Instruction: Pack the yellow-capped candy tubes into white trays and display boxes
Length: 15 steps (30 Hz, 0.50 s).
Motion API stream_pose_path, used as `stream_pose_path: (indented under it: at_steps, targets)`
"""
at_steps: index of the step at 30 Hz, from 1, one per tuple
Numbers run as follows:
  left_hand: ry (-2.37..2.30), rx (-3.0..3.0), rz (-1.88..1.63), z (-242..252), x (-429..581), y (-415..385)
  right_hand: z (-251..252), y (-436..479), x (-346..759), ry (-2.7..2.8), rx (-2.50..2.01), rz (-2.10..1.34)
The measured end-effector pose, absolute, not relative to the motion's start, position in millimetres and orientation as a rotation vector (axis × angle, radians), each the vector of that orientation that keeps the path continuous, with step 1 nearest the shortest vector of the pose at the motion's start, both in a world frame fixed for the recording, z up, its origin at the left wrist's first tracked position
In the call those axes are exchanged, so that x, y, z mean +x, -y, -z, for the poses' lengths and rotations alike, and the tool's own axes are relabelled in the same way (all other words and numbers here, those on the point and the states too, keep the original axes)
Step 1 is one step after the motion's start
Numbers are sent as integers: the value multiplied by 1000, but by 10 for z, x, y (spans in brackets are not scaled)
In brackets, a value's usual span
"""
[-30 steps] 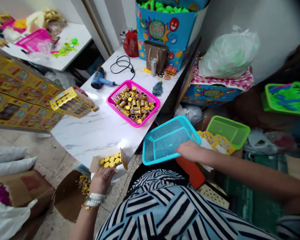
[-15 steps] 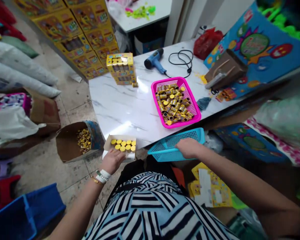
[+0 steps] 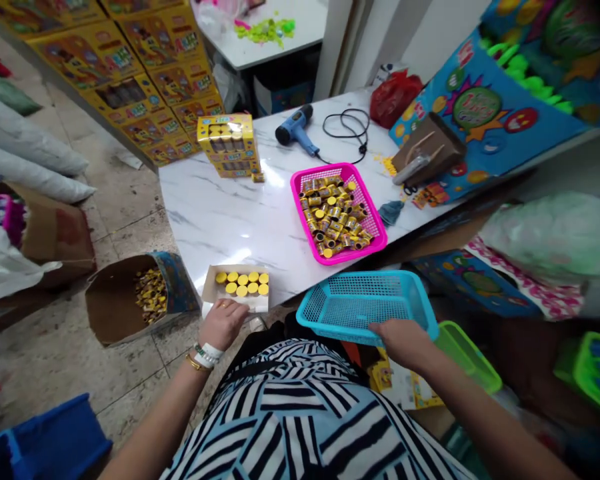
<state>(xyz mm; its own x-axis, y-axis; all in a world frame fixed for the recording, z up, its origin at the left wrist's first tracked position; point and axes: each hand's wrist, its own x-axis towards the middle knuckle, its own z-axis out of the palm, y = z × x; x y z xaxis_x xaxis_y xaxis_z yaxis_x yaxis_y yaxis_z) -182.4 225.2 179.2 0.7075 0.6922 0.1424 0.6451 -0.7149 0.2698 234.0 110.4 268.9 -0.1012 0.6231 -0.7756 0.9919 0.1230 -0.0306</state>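
My left hand point(image 3: 225, 323) has its fingers curled over the near wall of a small open white box point(image 3: 211, 287) at the table's front left edge. Inside the box stand two rows of small yellow-capped tubs point(image 3: 242, 291); part of the near side is behind my fingers. My right hand point(image 3: 404, 341) grips the near rim of a blue plastic basket point(image 3: 325, 331). This basket is tilted with its opening toward me, and nothing shows in it. Just beyond it, a pink basket point(image 3: 296, 200) on the table holds a heap of similar yellow tubs point(image 3: 333, 223).
On the marble-patterned table point(image 3: 205, 220) are a yellow display box point(image 3: 229, 147), a blue heat gun point(image 3: 297, 130) with a looped cord, and a brown container point(image 3: 430, 153). An open carton point(image 3: 110, 300) with small yellow pieces stands on the floor, left. Stacked yellow boxes point(image 3: 130, 73) rise behind.
The blue basket has turned so its inside faces up more, and moved slightly right and nearer with my right hand. My left hand stays at the white box. The view has shifted.
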Motion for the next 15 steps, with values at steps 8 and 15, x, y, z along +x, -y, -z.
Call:
stream_pose_path:
  at_steps: [8, 15]
  targets:
    - [-975, 2657, -89, -1594, -1760, -2498, -2931, -134, 2670, -1525, 2218, 853]
    - [-1057, 2569, 214, -1554, -1806, -2391, -2995, 239, 2827, -1381, 2757, 739]
